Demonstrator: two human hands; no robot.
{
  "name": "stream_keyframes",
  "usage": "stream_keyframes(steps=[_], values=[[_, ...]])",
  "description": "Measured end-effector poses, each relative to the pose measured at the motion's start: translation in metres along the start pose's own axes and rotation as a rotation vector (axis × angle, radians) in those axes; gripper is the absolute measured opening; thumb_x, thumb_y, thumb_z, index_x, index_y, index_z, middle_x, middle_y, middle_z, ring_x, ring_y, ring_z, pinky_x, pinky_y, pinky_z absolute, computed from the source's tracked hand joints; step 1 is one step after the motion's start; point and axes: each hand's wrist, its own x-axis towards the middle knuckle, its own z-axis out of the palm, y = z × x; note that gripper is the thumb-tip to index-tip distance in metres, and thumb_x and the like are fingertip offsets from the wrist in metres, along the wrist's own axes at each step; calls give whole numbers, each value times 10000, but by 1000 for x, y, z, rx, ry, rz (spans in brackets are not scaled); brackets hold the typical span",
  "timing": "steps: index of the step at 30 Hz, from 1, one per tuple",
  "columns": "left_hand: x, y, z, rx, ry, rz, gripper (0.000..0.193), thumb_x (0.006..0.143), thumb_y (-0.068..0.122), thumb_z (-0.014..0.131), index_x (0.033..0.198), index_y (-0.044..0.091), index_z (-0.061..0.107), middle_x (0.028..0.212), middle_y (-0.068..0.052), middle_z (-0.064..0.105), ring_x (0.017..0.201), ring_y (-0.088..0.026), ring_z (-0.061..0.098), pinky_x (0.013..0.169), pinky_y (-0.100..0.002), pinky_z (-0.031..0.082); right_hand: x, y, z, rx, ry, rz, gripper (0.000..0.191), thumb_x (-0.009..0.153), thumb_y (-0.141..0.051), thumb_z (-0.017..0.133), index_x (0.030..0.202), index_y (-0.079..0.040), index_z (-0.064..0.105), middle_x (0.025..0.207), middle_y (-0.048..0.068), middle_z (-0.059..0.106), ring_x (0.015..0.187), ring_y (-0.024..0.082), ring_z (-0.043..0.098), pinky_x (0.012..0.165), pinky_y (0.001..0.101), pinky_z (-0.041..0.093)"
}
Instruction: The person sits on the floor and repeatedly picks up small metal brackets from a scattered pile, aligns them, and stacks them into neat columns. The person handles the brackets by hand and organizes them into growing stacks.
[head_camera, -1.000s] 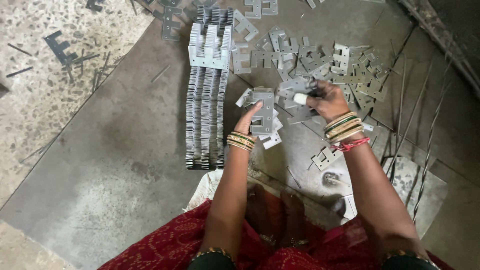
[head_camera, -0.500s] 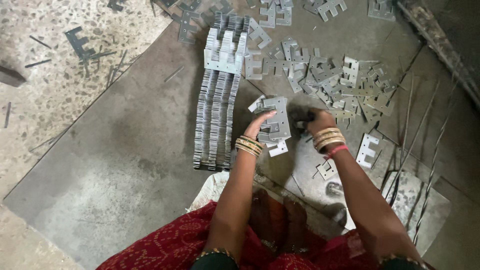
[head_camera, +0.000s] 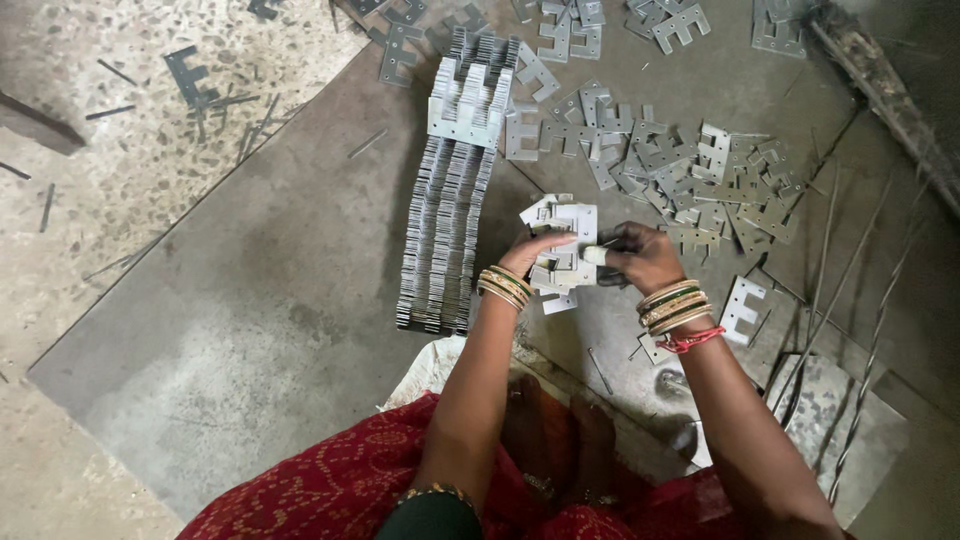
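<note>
Both hands meet over the grey metal sheet (head_camera: 250, 330) on the floor. The left hand (head_camera: 535, 255) and the right hand (head_camera: 635, 258) clasp a small bundle of E-shaped metal plates (head_camera: 562, 245) between them, fingers curled round its edges. Just left of the bundle lies a long stacked row of plates (head_camera: 445, 240), standing on edge. Beyond the bundle, up and to the right, loose plates (head_camera: 690, 175) lie scattered. One single plate (head_camera: 742, 308) sits right of the right wrist, bangles (head_camera: 675, 308) gleaming beside it.
</note>
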Motion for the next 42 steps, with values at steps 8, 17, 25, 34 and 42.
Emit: stream_keyframes(steps=[8,17,25,34,42], values=[[21,33,51,1447,-155,8,713,635,232,951,1224,-12,633,1098,-175,739,1010,-293,721,886,-408,593,-30,36,15,-648,394,-548,1272,466,-164,1017,1499,21,298,1314,270,496,1163,456,589,961,525,553],[19,34,101,2123,-362,-340,786,483,467,960,1116,50,753,1087,-179,795,961,-306,781,861,-436,618,-41,96,36,-586,266,-507,886,790,-99,799,1562,-40,369,1366,242,573,1229,450,601,1018,475,536],[-3,42,12,1477,224,132,715,857,683,708,1125,24,784,1029,-194,755,942,-314,705,835,-450,559,-31,75,47,-568,268,-400,983,598,-166,911,1457,-42,449,1246,225,649,1151,399,645,996,464,541],[0,5,18,428,136,361,963,983,793,151,1497,67,520,1376,-157,669,1334,-252,536,1203,-403,309,-29,71,61,-421,321,-391,1173,526,-81,921,1539,-56,329,1433,236,478,1323,420,517,1141,440,463],[-2,13,21,500,111,351,1029,896,853,52,1612,158,301,1446,-134,621,1497,-327,415,1245,-534,107,-24,75,64,-418,316,-514,1283,536,-61,927,1595,-44,204,1572,296,331,1482,463,336,1248,469,317]])
